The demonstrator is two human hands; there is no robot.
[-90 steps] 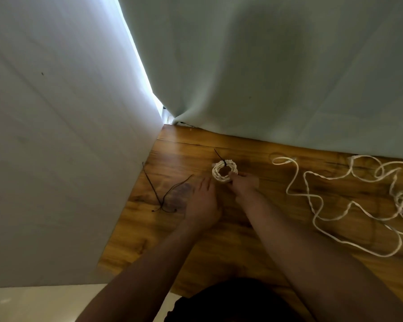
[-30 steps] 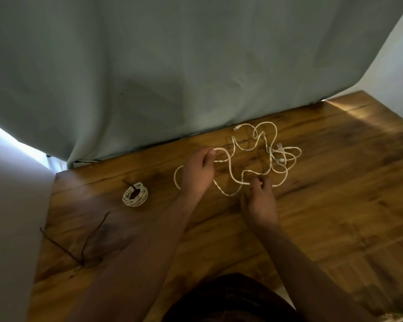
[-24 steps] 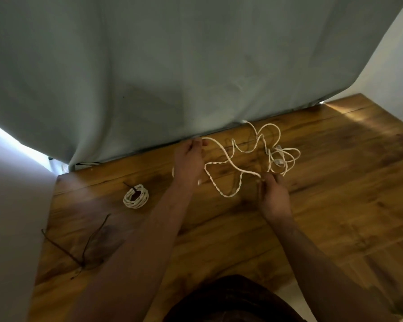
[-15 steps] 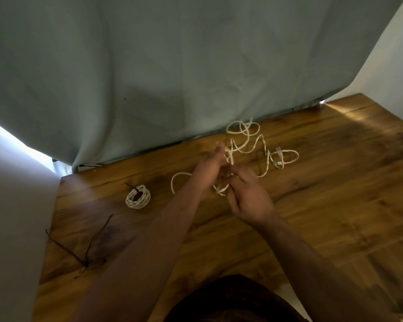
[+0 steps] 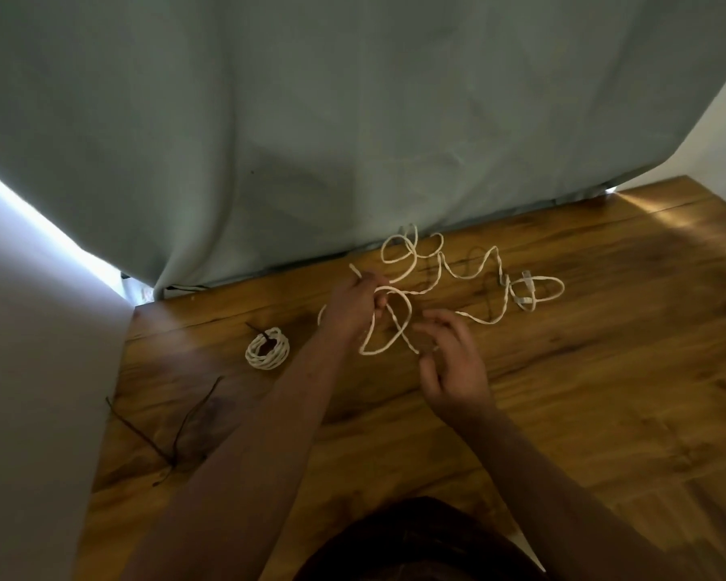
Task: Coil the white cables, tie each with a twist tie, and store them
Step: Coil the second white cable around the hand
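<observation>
A person's left hand point(image 5: 353, 306) pinches one end of the loose cable point(image 5: 410, 314), a first loop hanging below its fingers over the wooden surface point(image 5: 604, 371). The right hand point(image 5: 453, 366), fingers half-curled, meets the loop's near strand; whether it grips cannot be told. The slack trails off rightward, nearer the right hand. A tied coil point(image 5: 267, 348) lies to the left, spare ties point(image 5: 177, 425) beyond.
</observation>
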